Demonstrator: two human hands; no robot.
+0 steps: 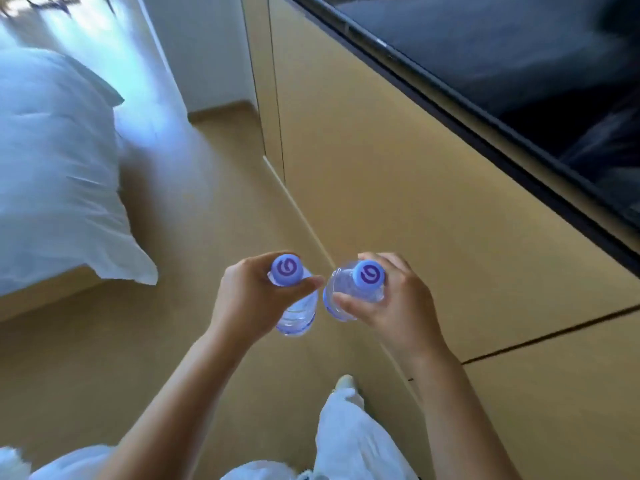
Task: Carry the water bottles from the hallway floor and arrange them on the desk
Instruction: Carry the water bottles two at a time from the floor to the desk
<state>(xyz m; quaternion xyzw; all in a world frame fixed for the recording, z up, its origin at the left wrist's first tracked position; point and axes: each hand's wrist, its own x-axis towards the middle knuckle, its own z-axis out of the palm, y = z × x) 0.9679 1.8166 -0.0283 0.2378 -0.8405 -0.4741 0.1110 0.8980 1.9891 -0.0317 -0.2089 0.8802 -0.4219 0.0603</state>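
Both forearms are bare up to the bottom edge of the view, with no sleeve showing on either. The left hand (256,299) and right hand (398,306) carry no rings, watch or bands. Loose white trousers (349,441) cover the legs, and one pale shoe (345,382) pokes out below them.

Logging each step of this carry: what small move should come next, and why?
Probably keep walking forward: the left hand grips one water bottle, the right hand the other bottle, both upright in the air, with no desk in view yet.
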